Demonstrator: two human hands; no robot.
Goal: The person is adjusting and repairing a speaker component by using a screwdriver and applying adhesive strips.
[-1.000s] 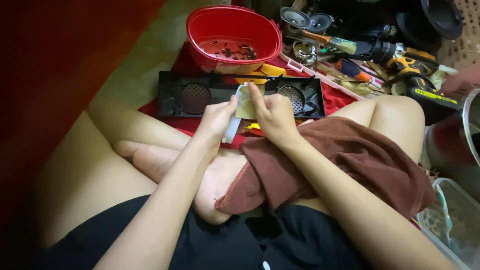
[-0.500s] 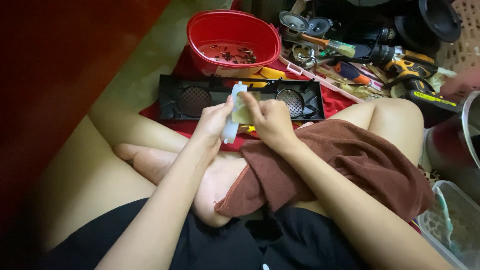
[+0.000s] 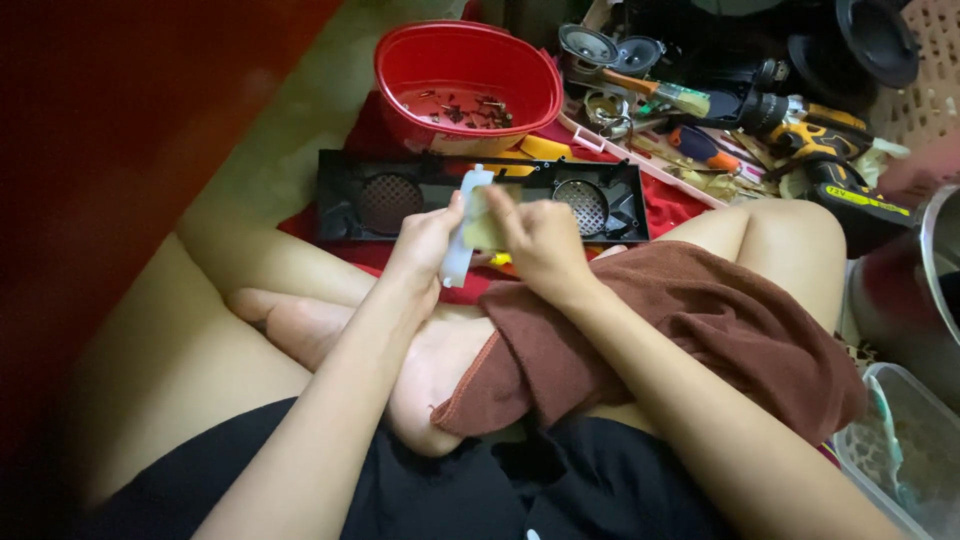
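Note:
My left hand grips a thin white strip-shaped part, held upright over my crossed legs. My right hand pinches a small yellowish cloth or pad and presses it against that white part. Just beyond both hands lies a long black speaker grille panel with two round mesh openings, resting on a red mat. A brown towel is draped over my right thigh under my right forearm.
A red plastic basin holding several small screws sits behind the panel. Loose speakers, a paintbrush, screwdrivers and a yellow-black power drill crowd the far right. A clear plastic tub and a metal pot rim stand at the right edge.
Both hands have stayed together over the panel; the white part is held more upright and my right hand with the pad has shifted slightly along it.

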